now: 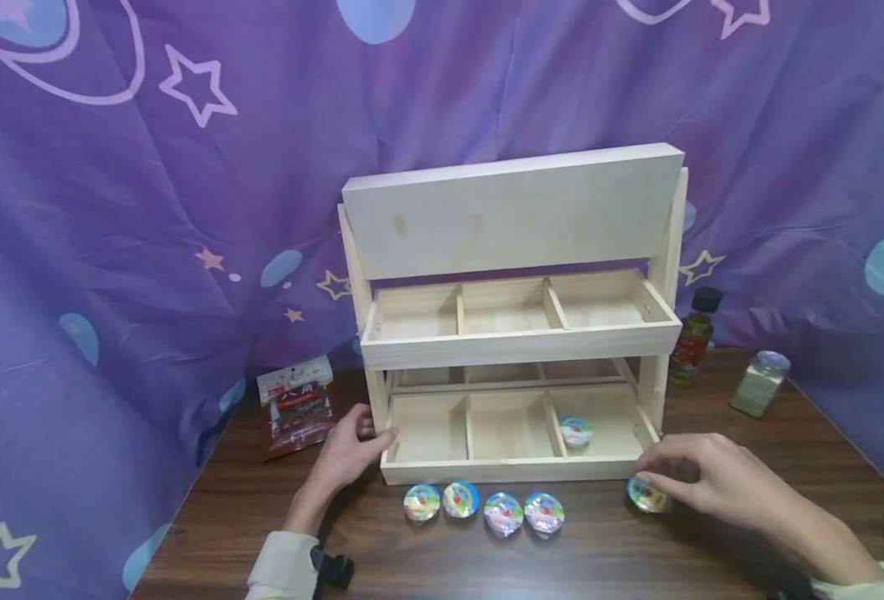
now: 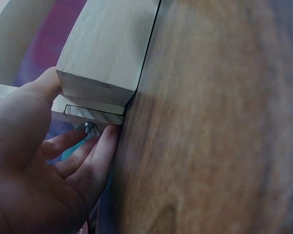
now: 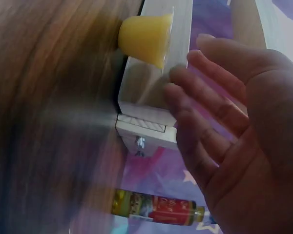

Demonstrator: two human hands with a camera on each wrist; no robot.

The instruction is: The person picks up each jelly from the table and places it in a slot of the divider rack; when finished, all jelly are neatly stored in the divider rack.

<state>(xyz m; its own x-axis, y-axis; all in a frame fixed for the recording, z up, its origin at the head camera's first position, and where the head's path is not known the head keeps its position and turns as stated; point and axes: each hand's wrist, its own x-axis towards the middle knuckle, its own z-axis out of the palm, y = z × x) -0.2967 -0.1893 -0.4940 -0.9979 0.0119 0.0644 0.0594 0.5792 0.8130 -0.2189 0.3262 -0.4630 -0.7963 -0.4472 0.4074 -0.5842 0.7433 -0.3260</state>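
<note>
A light wooden two-tier rack [image 1: 520, 346] stands on the table, each tier divided into three compartments. My left hand [image 1: 352, 446] holds its lower left corner, thumb at the tray's front and fingers behind, near a bolt in the left wrist view. My right hand [image 1: 719, 483] is beside a yellow jelly cup [image 3: 146, 36] at the rack's front right. In the right wrist view its fingers are spread loosely, with a gap between them and the cup. Another foil-lidded jelly cup [image 1: 576, 432] sits in the lower right compartment. Several more cups, including a pink-lidded one [image 1: 503, 513], line the table before the rack.
Left of the rack lies a dark red spice pouch [image 1: 297, 408]. To the right stand an oil bottle [image 1: 691, 342] with a black cap and a small clear jar [image 1: 760, 383]. A purple curtain [image 1: 262, 167] with stars hangs behind the brown wooden table [image 1: 382, 571].
</note>
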